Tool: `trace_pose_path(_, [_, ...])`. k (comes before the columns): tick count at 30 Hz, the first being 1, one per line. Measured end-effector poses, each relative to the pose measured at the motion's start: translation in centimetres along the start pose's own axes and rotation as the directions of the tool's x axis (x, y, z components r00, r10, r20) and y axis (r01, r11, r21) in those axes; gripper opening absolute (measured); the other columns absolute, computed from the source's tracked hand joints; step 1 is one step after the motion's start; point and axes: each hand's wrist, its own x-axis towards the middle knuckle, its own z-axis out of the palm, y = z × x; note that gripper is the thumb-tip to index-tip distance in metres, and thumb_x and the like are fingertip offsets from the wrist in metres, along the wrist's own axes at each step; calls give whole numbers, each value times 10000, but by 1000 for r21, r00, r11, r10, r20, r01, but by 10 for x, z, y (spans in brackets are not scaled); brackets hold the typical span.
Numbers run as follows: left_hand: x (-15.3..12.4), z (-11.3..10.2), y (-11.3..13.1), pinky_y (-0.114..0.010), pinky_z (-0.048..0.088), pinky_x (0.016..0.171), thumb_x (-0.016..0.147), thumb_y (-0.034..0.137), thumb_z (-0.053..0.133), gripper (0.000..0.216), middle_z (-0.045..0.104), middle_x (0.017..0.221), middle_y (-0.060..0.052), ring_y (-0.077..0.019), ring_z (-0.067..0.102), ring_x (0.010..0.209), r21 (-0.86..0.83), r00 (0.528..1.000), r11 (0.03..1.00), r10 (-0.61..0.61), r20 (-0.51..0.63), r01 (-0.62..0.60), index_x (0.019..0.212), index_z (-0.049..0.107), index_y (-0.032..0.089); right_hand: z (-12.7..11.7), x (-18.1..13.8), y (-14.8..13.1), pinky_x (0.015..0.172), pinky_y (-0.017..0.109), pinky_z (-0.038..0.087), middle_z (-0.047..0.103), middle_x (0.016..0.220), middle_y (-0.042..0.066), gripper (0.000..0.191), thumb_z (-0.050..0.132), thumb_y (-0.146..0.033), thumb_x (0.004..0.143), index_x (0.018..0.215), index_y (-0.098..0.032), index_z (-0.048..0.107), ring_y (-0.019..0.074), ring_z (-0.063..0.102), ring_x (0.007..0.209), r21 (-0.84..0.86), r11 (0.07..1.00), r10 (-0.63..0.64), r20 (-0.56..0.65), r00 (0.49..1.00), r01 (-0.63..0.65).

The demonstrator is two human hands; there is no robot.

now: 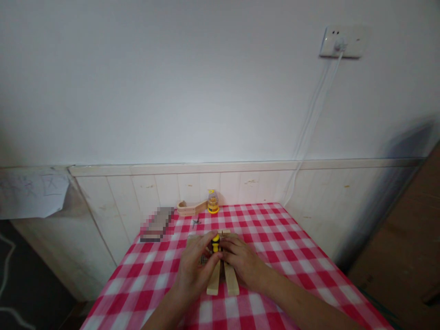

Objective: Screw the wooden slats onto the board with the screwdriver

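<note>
A small screwdriver (215, 244) with a stubby yellow-and-black handle stands between my hands. My left hand (195, 265) is closed round this handle, with thumb and fingers on it. Opposite it, my right hand (244, 260) has its fingers bent over a pale wooden piece, close to the screwdriver. Two wooden legs stick out toward me from under the hands, a left leg (213, 283) and a right leg (232, 280), with a narrow gap between them. My fingers hide the screwdriver's tip and most of the middle of the wood.
A yellow bit holder (213, 204) stands at the table's far edge beside a curved wooden part (187, 210). Small dark metal pieces (196, 223) lie nearer. A pixelated flat object (158, 223) is at left. The checked tablecloth (275, 256) reaches the wall; a cord hangs from the socket (343, 42).
</note>
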Motion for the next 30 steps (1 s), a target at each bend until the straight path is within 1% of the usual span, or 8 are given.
trace_pose_path(8, [0,0,-1,-314,642,736,965,312,698,357,766,1135,-86,-205,748,860,10,1000,1000,9,-14,-8,1313,656,244,-1,1,-1,1131,498,489,723,1288,137,256,644,-280,1012,1253,-206,689,269,606,1298,-3,1000,-7,10,1000,7])
trace_pose_path(12, [0,1,-1,-315,644,736,966,321,705,343,768,1139,-82,-217,753,905,18,999,1000,24,-26,-23,1299,662,252,-1,2,-1,1138,491,485,722,1294,133,269,665,-281,1001,1257,-198,688,272,601,1306,-2,1000,1,11,1000,-1])
trace_pose_path(15, [-2,1,-3,-320,644,736,960,314,706,338,766,1145,-83,-216,750,898,10,1000,1000,-5,-14,5,1291,674,254,-2,2,-1,1141,487,485,720,1298,133,272,669,-286,1000,1258,-200,691,270,602,1308,-5,1000,5,17,1000,-5])
trace_pose_path(20, [-7,2,-6,-332,647,756,943,308,710,391,763,1125,-76,-206,747,854,-34,994,994,-99,36,100,1328,666,252,-3,1,-1,1154,493,472,709,1324,132,305,674,-277,993,1291,-213,675,266,588,1325,11,1000,0,30,1000,0])
trace_pose_path(30, [-6,0,-2,-319,640,767,958,278,670,404,753,1169,-78,-201,744,882,-34,996,996,-78,38,79,1360,638,258,-1,0,-1,1152,493,471,707,1329,134,294,679,-264,991,1279,-204,683,265,591,1318,-5,1000,14,26,1000,-14])
